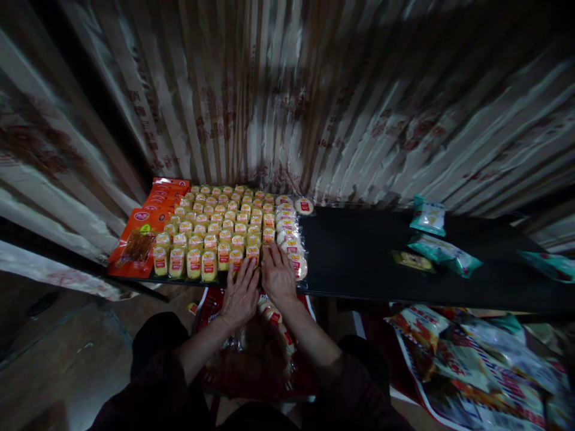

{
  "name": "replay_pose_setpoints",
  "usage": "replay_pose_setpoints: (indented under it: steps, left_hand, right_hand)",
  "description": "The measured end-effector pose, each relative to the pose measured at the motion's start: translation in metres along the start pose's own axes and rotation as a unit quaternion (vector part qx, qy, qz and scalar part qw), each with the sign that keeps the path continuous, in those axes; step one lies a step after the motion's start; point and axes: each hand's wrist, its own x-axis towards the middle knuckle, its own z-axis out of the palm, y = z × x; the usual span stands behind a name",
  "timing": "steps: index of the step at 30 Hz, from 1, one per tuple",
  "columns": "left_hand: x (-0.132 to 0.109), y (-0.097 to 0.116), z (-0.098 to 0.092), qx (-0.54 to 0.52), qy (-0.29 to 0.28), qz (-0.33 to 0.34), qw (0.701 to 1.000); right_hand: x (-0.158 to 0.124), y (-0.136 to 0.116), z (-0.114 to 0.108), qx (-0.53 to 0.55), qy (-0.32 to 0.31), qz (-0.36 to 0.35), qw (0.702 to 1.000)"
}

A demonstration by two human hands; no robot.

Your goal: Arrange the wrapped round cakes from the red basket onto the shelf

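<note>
Single head-worn view: looks forward and steeply down from just above the person's lap, close over the left hand (240,296) and right hand (278,275) at the near edge of the black shelf (359,257), wide-angle, with the far wall (314,90) bowed across the top.

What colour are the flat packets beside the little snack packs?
The flat packets are orange; the head view shows it best.

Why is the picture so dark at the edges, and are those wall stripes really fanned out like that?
Head view: light falls mainly on the rows of small packets, the left hand and the right hand, fading toward the corners; the wide lens fans out the striped wall and tilts the black shelf; the far edges look slightly soft.
</note>
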Motion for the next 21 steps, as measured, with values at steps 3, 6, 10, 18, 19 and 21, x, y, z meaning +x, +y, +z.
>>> replay_pose_setpoints:
  steps: [3,6,10,18,19,21]
  left_hand:
    - [0.003,0.002,0.002,-0.012,0.026,-0.007,1.000]
    - [0.007,0.003,0.001,-0.019,0.033,-0.011,0.999]
    - [0.016,0.000,-0.002,-0.018,0.038,-0.025,0.999]
    - [0.035,-0.013,0.001,0.008,0.034,-0.051,0.998]
    - [0.035,-0.014,0.001,0.011,0.033,-0.045,0.998]
    - [0.035,-0.016,0.003,0.014,0.032,-0.035,0.999]
  right_hand:
    - [-0.003,0.001,0.004,0.022,0.030,0.001,0.999]
    - [0.002,0.005,0.003,0.031,0.060,-0.008,0.998]
    - [0.018,0.010,0.003,0.037,0.074,-0.009,0.997]
    - [0.038,0.000,0.015,0.052,0.059,0.011,0.997]
    - [0.038,-0.003,0.017,0.054,0.059,0.016,0.997]
    - [0.037,-0.007,0.020,0.063,0.064,0.025,0.996]
